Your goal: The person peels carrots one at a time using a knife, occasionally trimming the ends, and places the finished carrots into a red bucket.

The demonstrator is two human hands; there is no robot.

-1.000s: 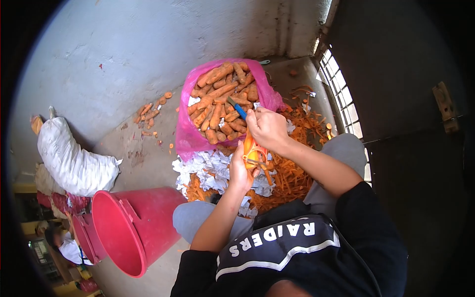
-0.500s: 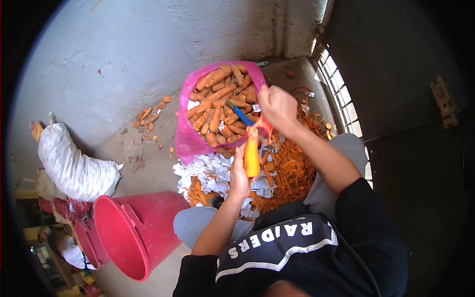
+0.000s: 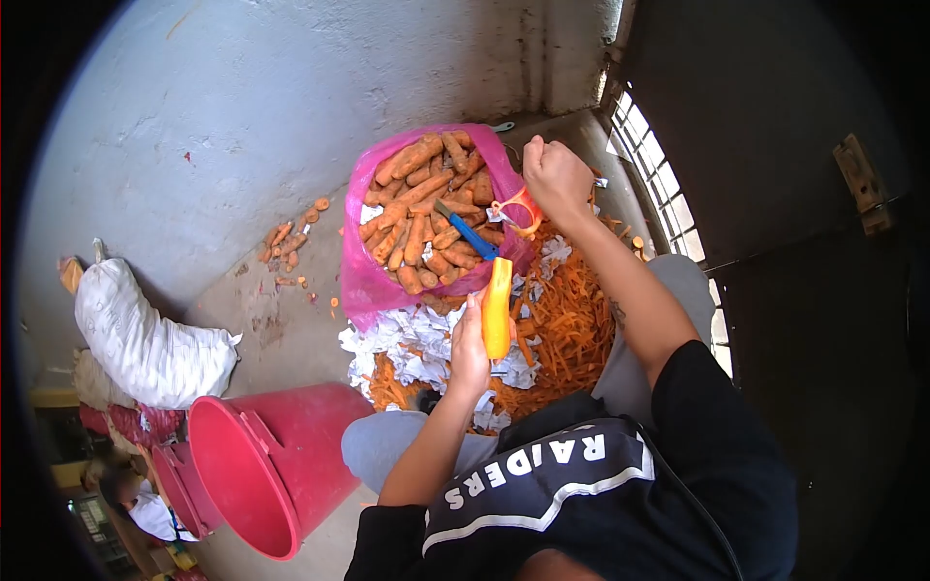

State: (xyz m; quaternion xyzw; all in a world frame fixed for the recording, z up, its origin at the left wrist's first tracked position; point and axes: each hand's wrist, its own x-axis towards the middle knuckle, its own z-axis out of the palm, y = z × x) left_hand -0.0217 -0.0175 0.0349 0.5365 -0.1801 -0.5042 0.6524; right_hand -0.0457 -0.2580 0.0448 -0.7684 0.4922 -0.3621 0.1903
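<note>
In my left hand (image 3: pixel 471 344), closed around its lower part, a bright orange carrot (image 3: pixel 497 308) stands nearly upright with smooth, peeled sides. My right hand (image 3: pixel 560 177) is a fist around an orange peeler (image 3: pixel 525 208), whose forked head points down, apart from the carrot. Beyond the hands sits a pink plastic bag (image 3: pixel 363 281) full of unpeeled carrots (image 3: pixel 412 189). A knife with a blue handle (image 3: pixel 473 235) lies on top of them. Carrot peelings (image 3: pixel 572 329) are heaped below my right hand, with torn white paper (image 3: pixel 412 339) beside them.
A large red bucket (image 3: pixel 320 436) lies tipped at my left, another bucket (image 3: pixel 179 484) behind it. A stuffed white sack (image 3: pixel 145 334) leans by the wall. Carrot ends (image 3: pixel 286 242) are scattered on the floor. A dark door (image 3: pixel 775 194) stands at right. A person (image 3: pixel 150 508) is far left.
My right hand has drawn the peeler off the carrot's upper end, outward to the right. The carrot, still in my left hand, is now fully visible at its top.
</note>
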